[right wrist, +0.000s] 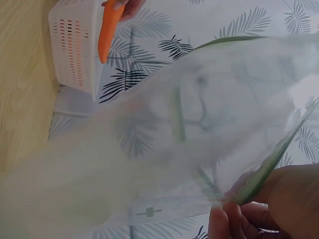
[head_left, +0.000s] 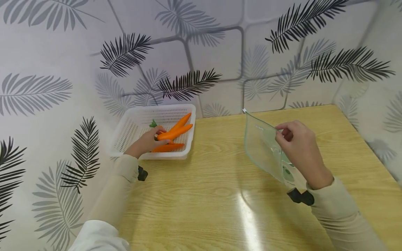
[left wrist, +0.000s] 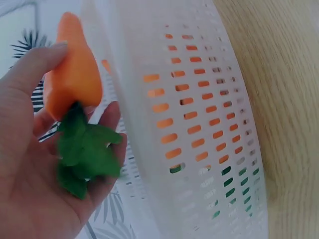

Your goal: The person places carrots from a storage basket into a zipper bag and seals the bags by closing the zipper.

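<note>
Between fingers (left wrist: 110,115), orange carrot (left wrist: 76,74), seemingly smooth

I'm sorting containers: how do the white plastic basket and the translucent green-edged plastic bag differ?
The white rectangular plastic basket has slotted walls; the translucent green-edged plastic bag has see-through film. The basket is a stiff open box; the bag is soft and held up by its edge. Both look like plastic.

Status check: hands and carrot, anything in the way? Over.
Left hand gripping carrot at white basket. Right hand pinching edge of translucent bag. Basket rim between carrot and bag. Other carrots lying in basket.
</note>
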A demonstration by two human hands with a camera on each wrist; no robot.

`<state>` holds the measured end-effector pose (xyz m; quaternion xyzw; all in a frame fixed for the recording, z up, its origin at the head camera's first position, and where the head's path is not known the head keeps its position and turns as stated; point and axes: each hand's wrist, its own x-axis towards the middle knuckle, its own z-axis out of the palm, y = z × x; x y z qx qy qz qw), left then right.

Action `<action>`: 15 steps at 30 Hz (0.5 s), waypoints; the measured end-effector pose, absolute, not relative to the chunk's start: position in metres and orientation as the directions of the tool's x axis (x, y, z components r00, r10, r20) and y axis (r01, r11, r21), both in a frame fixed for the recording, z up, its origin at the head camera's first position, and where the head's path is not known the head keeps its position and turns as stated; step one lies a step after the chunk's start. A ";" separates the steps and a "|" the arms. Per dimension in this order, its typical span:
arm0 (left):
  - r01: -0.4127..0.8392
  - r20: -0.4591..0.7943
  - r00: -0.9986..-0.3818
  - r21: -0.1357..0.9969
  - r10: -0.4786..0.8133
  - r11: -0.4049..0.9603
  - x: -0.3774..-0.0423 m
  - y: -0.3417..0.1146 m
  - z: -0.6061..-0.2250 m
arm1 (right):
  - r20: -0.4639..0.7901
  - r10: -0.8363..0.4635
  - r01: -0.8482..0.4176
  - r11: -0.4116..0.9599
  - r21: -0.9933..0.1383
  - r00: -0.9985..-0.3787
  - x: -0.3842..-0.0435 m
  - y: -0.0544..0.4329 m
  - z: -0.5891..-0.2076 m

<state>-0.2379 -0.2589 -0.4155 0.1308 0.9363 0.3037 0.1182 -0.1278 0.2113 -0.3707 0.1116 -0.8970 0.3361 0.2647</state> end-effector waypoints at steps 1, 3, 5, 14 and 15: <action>0.177 -0.131 -0.939 0.610 0.319 0.772 -0.235 -0.261 -0.415 | 0.549 -0.023 -0.378 0.750 -0.543 -0.836 -0.128 0.211 -0.371; 0.166 -0.113 -0.946 0.640 0.305 0.750 -0.230 -0.263 -0.414 | 0.544 -0.022 -0.373 0.751 -0.545 -0.839 -0.128 0.211 -0.371; 0.178 -0.072 -0.950 0.677 0.305 0.714 -0.225 -0.264 -0.413 | 0.540 -0.020 -0.368 0.753 -0.545 -0.841 -0.127 0.210 -0.370; 0.217 0.041 -0.957 0.757 0.286 0.616 -0.202 -0.257 -0.399 | 0.542 -0.023 -0.369 0.756 -0.540 -0.840 -0.128 0.211 -0.370; 0.216 0.042 -0.958 0.761 0.285 0.612 -0.199 -0.255 -0.396 | 0.543 -0.023 -0.370 0.756 -0.540 -0.840 -0.128 0.211 -0.371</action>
